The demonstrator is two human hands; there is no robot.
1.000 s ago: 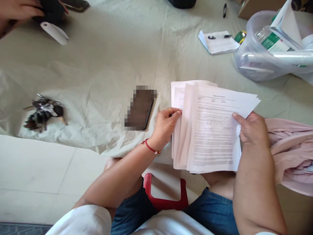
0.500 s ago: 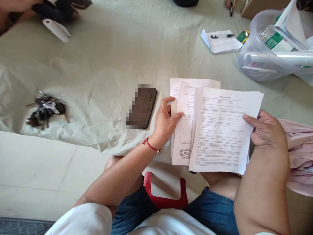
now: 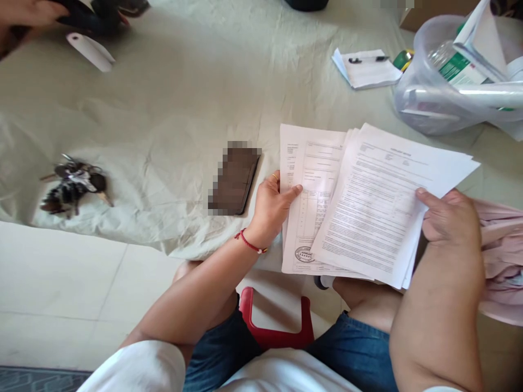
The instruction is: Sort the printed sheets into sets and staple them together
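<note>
Landmark: the phone (image 3: 234, 178), lying flat on the cream cloth (image 3: 171, 109). Far left of the phone sits a bunch of keys (image 3: 72, 185), well apart from it. Up and left of the phone, at the frame corner, another person's hand (image 3: 24, 13) handles a dark item with a white tag (image 3: 90, 51).

Just right of the phone, the left hand (image 3: 272, 209) pinches the left edge of a stamped sheet (image 3: 310, 212), thumb on top. Further right of the phone, the right hand (image 3: 449, 218) grips the stack of papers (image 3: 384, 207), thumb across the top page. The stack is fanned and angled clear of the stamped sheet, overlapping its right side; judged state: one sheet is parted off, the bulk remains unsorted.

Clearances: open cloth lies above and left of the phone. Up and right of it lie a notepad (image 3: 368, 68) and a clear plastic tub (image 3: 441, 92); a pink garment (image 3: 498, 256) crowds the far right
</note>
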